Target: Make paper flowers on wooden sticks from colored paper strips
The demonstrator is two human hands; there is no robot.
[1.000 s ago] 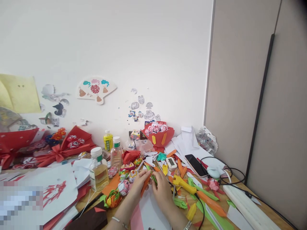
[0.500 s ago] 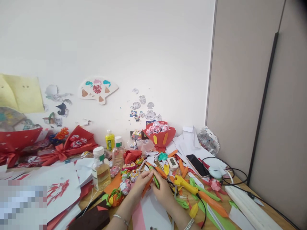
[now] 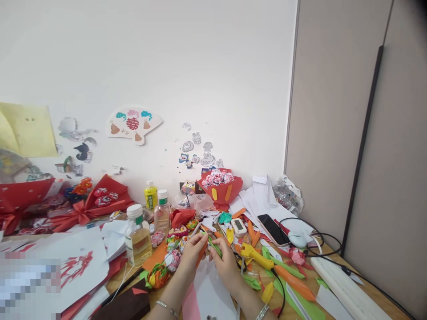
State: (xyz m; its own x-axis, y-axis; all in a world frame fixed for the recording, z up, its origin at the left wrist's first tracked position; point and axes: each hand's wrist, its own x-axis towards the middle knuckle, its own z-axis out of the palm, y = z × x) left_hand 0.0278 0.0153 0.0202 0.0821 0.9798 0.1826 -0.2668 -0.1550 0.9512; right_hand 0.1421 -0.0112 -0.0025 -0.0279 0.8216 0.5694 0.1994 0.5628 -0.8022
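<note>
My left hand (image 3: 194, 251) is closed, with an orange piece of folded paper (image 3: 201, 251) showing along its palm and its fingertips at the upper end of a narrow green piece of folded paper (image 3: 215, 247). Close beside it, my right hand (image 3: 224, 262) is closed round the lower part of that green paper. The fingers partly hide both pieces. Below the hands lie a white sheet (image 3: 213, 289) and a pink sheet (image 3: 190, 302). Several folded paper flowers (image 3: 158, 275) sit just left of my left hand.
A yellow glue gun (image 3: 256, 256) with a black cord lies to the right, near a phone (image 3: 272, 229) and a white timer (image 3: 239, 227). Bottles (image 3: 138, 240) stand at the left. A red-wrapped bouquet (image 3: 222, 191) is at the back, against the wall.
My hands have drawn slightly apart at the fingertips, and the green paper shows more between them. The whole view has shifted a little.
</note>
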